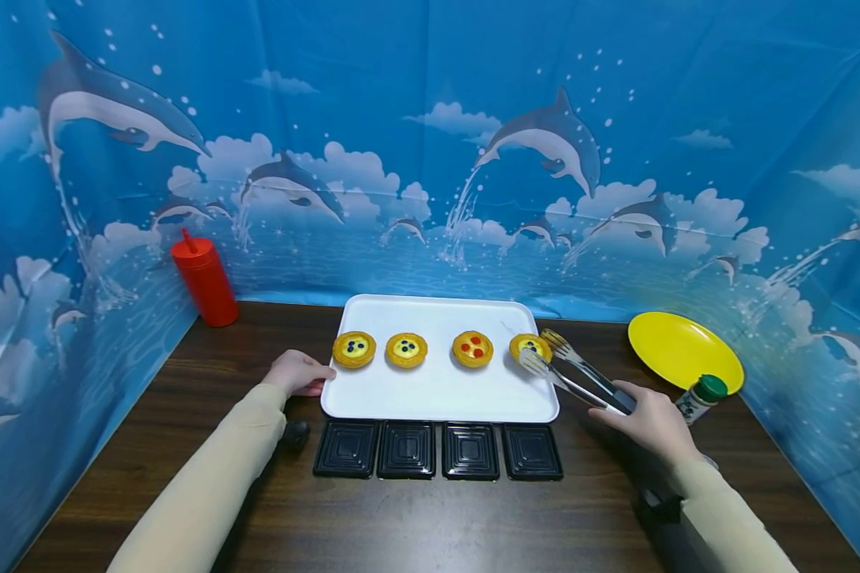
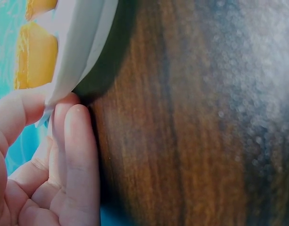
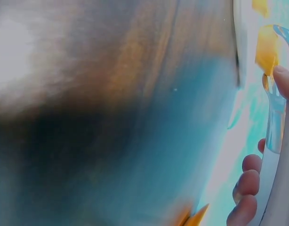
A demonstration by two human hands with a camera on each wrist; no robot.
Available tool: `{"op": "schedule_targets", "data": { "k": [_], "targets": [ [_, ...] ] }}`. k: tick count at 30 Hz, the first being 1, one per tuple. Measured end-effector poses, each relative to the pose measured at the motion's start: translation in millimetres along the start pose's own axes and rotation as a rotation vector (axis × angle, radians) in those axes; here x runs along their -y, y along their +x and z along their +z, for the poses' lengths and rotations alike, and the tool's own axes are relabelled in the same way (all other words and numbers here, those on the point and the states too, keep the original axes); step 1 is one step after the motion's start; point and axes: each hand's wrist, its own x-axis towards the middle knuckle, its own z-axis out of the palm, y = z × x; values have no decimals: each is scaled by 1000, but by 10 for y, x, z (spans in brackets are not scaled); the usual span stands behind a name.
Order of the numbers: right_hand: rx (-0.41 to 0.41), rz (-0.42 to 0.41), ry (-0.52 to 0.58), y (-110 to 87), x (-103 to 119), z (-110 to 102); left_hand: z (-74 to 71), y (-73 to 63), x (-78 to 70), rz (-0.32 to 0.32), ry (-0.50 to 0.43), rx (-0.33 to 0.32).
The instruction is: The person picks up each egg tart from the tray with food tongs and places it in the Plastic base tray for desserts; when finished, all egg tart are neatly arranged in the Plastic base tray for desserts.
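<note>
A white rectangular tray [image 1: 440, 398] carries egg tarts in a row. Two at the left, a far-left tart [image 1: 354, 349] and its neighbour [image 1: 406, 350], have dark blue berry-like dots. A third tart [image 1: 472, 349] bears red pieces. My left hand [image 1: 297, 372] pinches the tray's left edge, thumb above and fingers beneath, as the left wrist view shows. In my right hand [image 1: 652, 420] is a pair of metal tongs [image 1: 580, 380] with dark handles. Their tips stand on either side of the rightmost tart [image 1: 529, 347], still within the tray; whether they touch it I cannot tell.
Several square black plastic dishes [image 1: 406, 450] line the tray's front edge. At the right are a yellow plate [image 1: 677, 346] and a green-capped shaker [image 1: 701, 398]. A red squeeze bottle [image 1: 206, 280] stands back left. Behind the table [image 1: 416, 525] hangs a dolphin-print cloth [image 1: 401, 103].
</note>
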Motion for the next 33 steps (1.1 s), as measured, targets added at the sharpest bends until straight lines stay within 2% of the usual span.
{"op": "schedule_targets", "data": {
  "k": [9, 20, 33],
  "targets": [
    [-18, -32, -14, -236, -15, -58, 3, 12, 18, -1, -3, 10],
    [-16, -11, -14, -588, 28, -64, 13, -30, -20, -11, -1, 5],
    [19, 31, 12, -962, 6, -28, 5, 34, 20, -19, 13, -11]
  ]
}}
